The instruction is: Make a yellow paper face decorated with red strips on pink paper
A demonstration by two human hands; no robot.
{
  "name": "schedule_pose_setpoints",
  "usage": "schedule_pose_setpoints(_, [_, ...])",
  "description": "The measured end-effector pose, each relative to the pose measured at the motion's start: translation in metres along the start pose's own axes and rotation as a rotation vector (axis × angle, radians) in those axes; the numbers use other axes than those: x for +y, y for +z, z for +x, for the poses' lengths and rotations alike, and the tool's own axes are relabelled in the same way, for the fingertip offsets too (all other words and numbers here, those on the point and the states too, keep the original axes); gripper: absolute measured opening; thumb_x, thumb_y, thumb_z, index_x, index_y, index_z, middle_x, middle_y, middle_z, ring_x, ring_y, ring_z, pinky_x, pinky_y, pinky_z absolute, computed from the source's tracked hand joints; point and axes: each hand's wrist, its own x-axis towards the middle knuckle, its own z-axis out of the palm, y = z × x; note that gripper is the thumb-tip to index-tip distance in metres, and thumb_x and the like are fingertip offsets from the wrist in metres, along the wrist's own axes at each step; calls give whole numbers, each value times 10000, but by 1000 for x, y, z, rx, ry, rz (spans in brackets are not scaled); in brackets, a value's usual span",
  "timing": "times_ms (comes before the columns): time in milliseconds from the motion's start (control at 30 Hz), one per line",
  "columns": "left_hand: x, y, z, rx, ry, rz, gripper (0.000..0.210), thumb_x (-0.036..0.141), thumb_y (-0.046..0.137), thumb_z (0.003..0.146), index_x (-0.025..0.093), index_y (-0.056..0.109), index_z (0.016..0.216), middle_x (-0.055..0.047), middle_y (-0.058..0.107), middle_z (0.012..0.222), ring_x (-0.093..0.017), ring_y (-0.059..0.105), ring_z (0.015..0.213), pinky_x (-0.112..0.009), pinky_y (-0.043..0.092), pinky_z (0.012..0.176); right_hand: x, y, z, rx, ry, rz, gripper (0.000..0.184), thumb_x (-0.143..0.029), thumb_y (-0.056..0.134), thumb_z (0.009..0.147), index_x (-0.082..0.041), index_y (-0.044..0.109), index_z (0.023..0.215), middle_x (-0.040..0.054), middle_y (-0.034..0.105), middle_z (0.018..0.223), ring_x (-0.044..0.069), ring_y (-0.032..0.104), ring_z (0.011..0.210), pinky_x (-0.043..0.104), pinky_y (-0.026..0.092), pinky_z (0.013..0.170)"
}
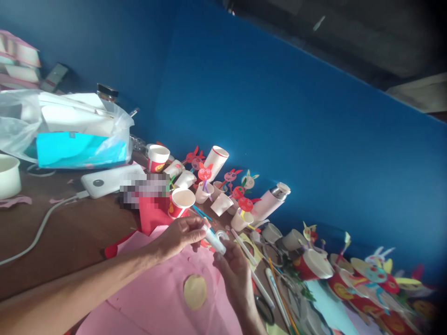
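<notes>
Evidently my left hand (183, 235) and right hand (238, 266) pinch the tube (213, 239) — likely opening or closing it, which calls for steady grip.

My bare left forearm (101, 277) slants in from the lower left, ending in my left hand (185, 235), thumb and fingers drawn into a pinch. My right hand (235, 265) reaches up from below, thumb set against curled fingers. Both hands face each other, near but apart.
</notes>
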Motion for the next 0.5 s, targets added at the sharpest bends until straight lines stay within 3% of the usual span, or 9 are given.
schedule_pose_setpoints(100, [0, 3, -2, -29, -40, -46, 422, 468, 718, 724, 116, 583, 912, 30, 533, 572, -102, 511, 508, -228, 427, 525, 3, 4, -2, 85, 17, -45, 293, -396, 674, 788, -167, 598, 953, -9, 604, 682, 144, 578, 629, 273, 489, 615])
schedule_pose_setpoints(233, [0, 8, -5, 8, -37, -56, 384, 453, 727, 714, 102, 608, 811, 16, 535, 605, -88, 487, 495, -223, 407, 499, -4, 8, -10, 41, -10, -128, 275, -451, 603, 843, -177, 615, 862, 8, 637, 670, 158, 604, 630, 279, 485, 629])
schedule_pose_setpoints(333, [0, 9, -5, -24, -34, -63, 380, 456, 726, 711, 94, 629, 775, 11, 533, 592, -89, 490, 493, -226, 399, 508, -10, 8, -14, -26, -29, -168, 484, -553, 413, 920, -187, 580, 651, 7, 585, 553, 144, 555, 547, 269, 450, 602])
schedule_pose_setpoints(400, [-2, 7, -4, -47, -40, -62, 376, 453, 730, 706, 95, 623, 749, 16, 520, 579, -93, 495, 489, -227, 394, 506, -10, 8, -14, -62, 49, -166, 612, -578, 289, 951, -194, 501, 523, -6, 494, 462, 123, 478, 472, 257, 411, 558])
schedule_pose_setpoints(500, [-5, 4, -3, -35, -37, -46, 368, 450, 720, 717, 98, 619, 760, 13, 526, 598, -97, 500, 505, -233, 409, 521, -5, 8, -12, -50, 123, -130, 658, -621, 214, 944, -197, 469, 511, -11, 457, 448, 113, 423, 440, 252, 373, 515])
